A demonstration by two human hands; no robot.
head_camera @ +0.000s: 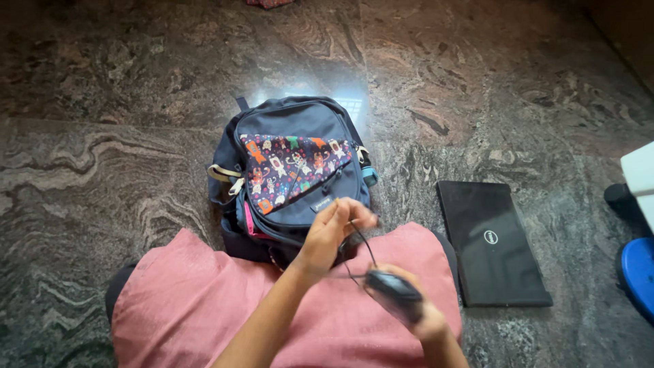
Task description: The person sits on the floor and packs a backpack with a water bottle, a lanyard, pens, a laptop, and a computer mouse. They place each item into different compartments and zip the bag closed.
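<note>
Low in the frame, right hand [415,310] grips a dark computer mouse [394,289]; left hand [334,228] pinches its thin black cable [364,238] above. Navy backpack [293,170] with patterned pocket sits centre on the stone floor [102,136]; closed black laptop [492,242] lies right.

A backpack [293,174] lies on the floor [122,136], just beyond the person's lap [204,307]. A laptop [492,242] lies on the floor to the right of the backpack and beside the lap. Over the lap, the right hand [412,307] holds a mouse [394,289]; the left hand [334,228], above and left of it, pinches its cable [364,242].
</note>
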